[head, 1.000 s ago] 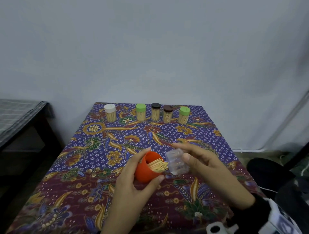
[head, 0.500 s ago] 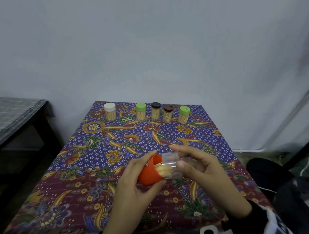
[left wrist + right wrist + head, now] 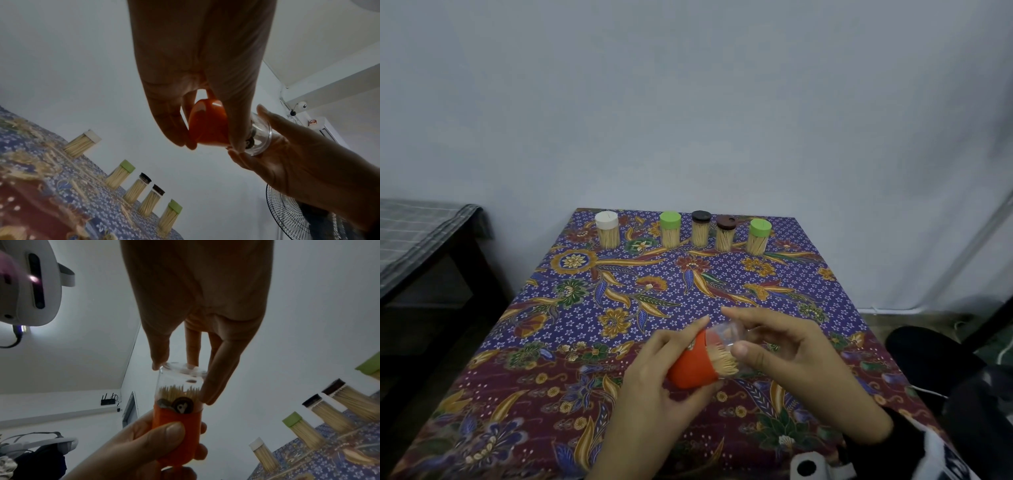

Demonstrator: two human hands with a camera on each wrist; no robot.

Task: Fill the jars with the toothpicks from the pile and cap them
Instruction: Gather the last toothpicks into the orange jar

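My left hand (image 3: 674, 363) grips an orange cap (image 3: 690, 365) that holds a bundle of toothpicks (image 3: 724, 359). My right hand (image 3: 763, 339) holds a clear jar (image 3: 726, 334) by thumb and fingers, its mouth slid over the toothpick tips and meeting the cap's rim. Both are held above the near part of the table. In the right wrist view the clear jar (image 3: 180, 386) sits on top of the orange cap (image 3: 176, 434), with the toothpicks (image 3: 179, 391) inside. The left wrist view shows the orange cap (image 3: 207, 125) and the jar's clear base (image 3: 261, 138).
Several capped jars full of toothpicks stand in a row at the table's far edge: a white-capped jar (image 3: 607, 229), a green-capped jar (image 3: 670, 229), a black-capped jar (image 3: 701, 228), a brown-capped jar (image 3: 725, 233) and another green-capped jar (image 3: 758, 236). A patterned cloth (image 3: 619, 291) covers the table. A dark bench (image 3: 421, 246) stands to the left.
The clear jar was apart from the cap a second ago. My right hand has slid it over the toothpicks until it meets the orange cap. Both hands dropped slightly.
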